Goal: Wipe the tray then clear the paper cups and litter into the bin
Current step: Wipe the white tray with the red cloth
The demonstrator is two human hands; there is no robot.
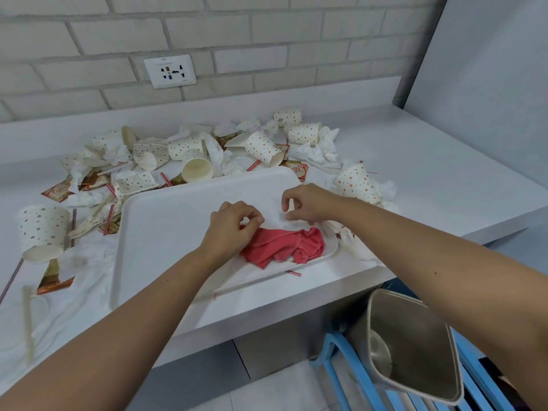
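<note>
You're on the wiping step: the white tray (166, 221) lies mid-frame, with the red cloth (284, 247) bunched at its lower right. Your left hand (231, 232) pinches the cloth's edge. Your right hand (308, 204) has its fingers curled (on what, I cannot tell). Next you'll likely need to flatten the cloth and sweep it across.

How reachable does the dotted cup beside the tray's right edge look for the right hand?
Probably yes: the dotted cup sits close to the right of the right hand, on the open counter, with only crumpled tissue around it and nothing standing between them.
</note>
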